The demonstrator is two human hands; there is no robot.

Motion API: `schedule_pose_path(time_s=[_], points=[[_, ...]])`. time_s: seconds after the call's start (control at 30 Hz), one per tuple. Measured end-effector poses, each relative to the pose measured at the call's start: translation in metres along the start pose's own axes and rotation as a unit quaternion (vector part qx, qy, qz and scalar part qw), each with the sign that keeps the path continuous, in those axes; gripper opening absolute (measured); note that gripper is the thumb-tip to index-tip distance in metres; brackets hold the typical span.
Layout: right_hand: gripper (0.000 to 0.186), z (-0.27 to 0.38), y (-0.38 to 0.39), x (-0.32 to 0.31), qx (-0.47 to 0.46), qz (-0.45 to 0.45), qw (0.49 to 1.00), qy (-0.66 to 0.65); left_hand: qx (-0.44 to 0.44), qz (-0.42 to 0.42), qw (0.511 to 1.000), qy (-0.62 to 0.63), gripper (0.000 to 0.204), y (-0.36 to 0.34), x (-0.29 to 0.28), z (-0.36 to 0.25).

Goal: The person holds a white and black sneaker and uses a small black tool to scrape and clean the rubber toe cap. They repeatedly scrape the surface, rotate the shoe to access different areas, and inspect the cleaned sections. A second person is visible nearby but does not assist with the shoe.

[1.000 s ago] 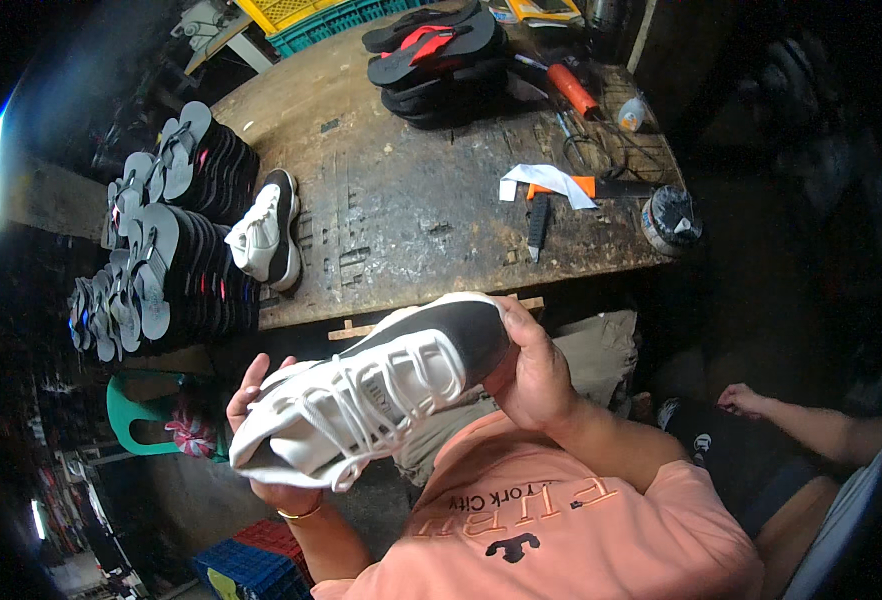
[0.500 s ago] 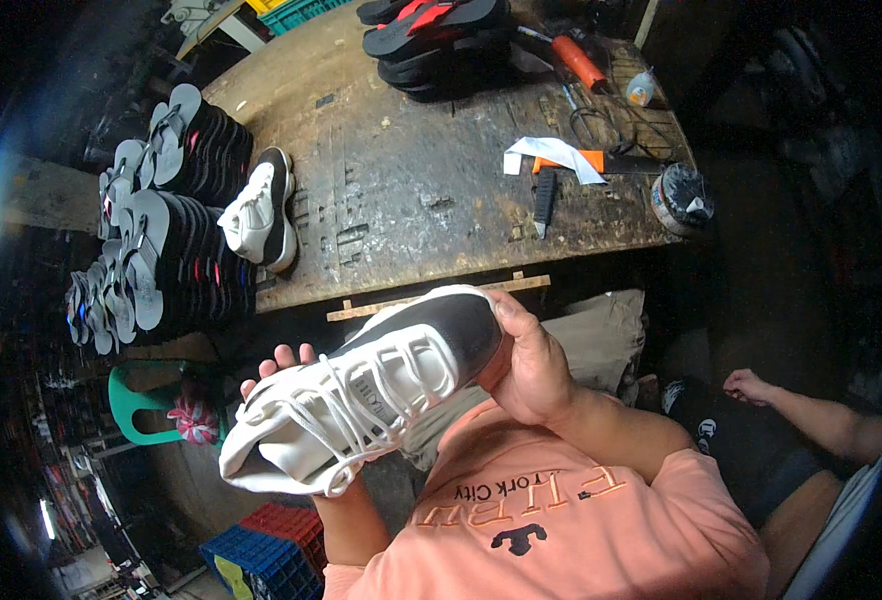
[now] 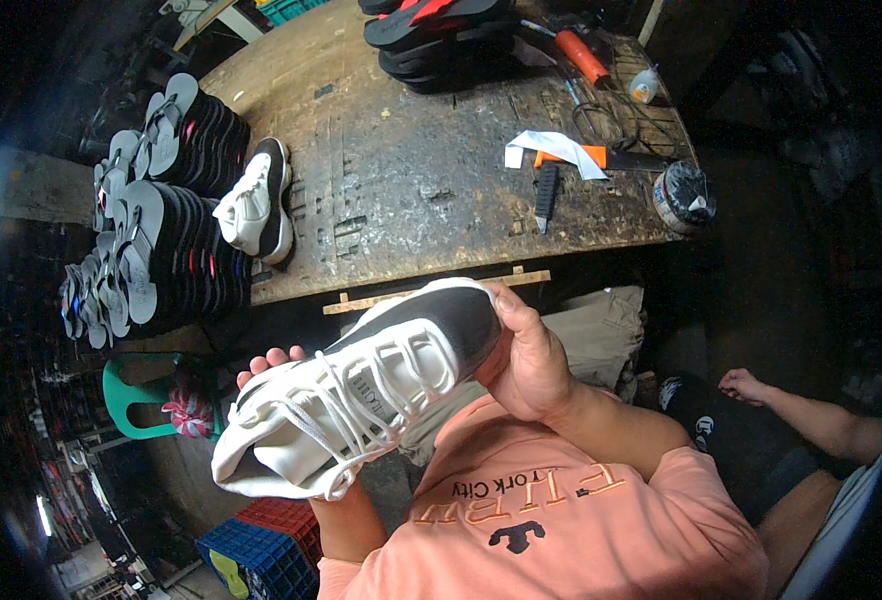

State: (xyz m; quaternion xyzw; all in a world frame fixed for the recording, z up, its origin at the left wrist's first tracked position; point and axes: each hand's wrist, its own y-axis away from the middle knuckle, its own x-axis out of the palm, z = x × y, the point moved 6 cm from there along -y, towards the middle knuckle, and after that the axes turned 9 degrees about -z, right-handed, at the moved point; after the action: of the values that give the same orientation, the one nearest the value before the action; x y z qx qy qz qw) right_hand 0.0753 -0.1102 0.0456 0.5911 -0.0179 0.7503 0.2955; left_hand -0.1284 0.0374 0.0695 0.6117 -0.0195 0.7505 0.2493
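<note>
A white sneaker (image 3: 361, 400) with a black toe band and white laces is held up in front of my chest, toe pointing up and right. My right hand (image 3: 531, 365) is closed around its toe end, thumb along the side near the sole. From below, my left hand (image 3: 273, 362) supports the heel half; only its fingertips show past the far edge, and the palm is hidden by the shoe. A similar white and black sneaker (image 3: 257, 205) rests on the wooden table (image 3: 381, 200), beside stacks of grey flip-flops (image 3: 166, 200).
More black and red flip-flops (image 3: 441, 50) are piled at the table's back. To the right lie a utility knife (image 3: 546, 195), a white strip (image 3: 561, 150), a red-handled tool (image 3: 582, 58) and a round tub (image 3: 683, 198). Another person's arm (image 3: 811, 418) is at right. A green chair (image 3: 121, 400) stands left.
The sneaker stays in both hands with nearly the same tilt. The whole view has shifted slightly, with the table and its things sitting a little higher in the picture.
</note>
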Motion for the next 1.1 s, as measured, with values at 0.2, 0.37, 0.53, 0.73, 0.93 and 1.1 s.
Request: schedule_pose_path(time_s=[0.2,0.37,0.53,0.73,0.93,1.1], points=[[0.045,0.005,0.002,0.006,-0.007,0.022,1.0,0.011,-0.033,0.018,0.999,-0.007,0.055,-0.002,-0.002,-0.006],[0.045,0.005,0.003,0.005,-0.02,0.028,0.999,0.014,0.07,0.198,0.868,-0.45,0.059,-0.005,0.007,-0.004],[0.044,0.001,0.002,-0.002,-0.021,0.015,1.0,-0.001,-0.039,0.133,0.985,-0.102,0.059,-0.011,-0.003,-0.005],[0.042,-0.002,-0.001,-0.007,-0.02,0.007,1.0,0.017,-0.019,0.245,0.929,-0.278,0.06,-0.013,0.006,0.001],[0.043,-0.002,0.001,-0.006,-0.019,-0.002,1.0,0.021,0.017,0.293,0.842,-0.452,0.058,-0.011,0.006,0.008],[0.044,0.001,0.002,-0.005,-0.032,-0.003,0.999,0.043,0.052,0.234,0.866,-0.439,0.053,-0.006,0.007,0.011]])
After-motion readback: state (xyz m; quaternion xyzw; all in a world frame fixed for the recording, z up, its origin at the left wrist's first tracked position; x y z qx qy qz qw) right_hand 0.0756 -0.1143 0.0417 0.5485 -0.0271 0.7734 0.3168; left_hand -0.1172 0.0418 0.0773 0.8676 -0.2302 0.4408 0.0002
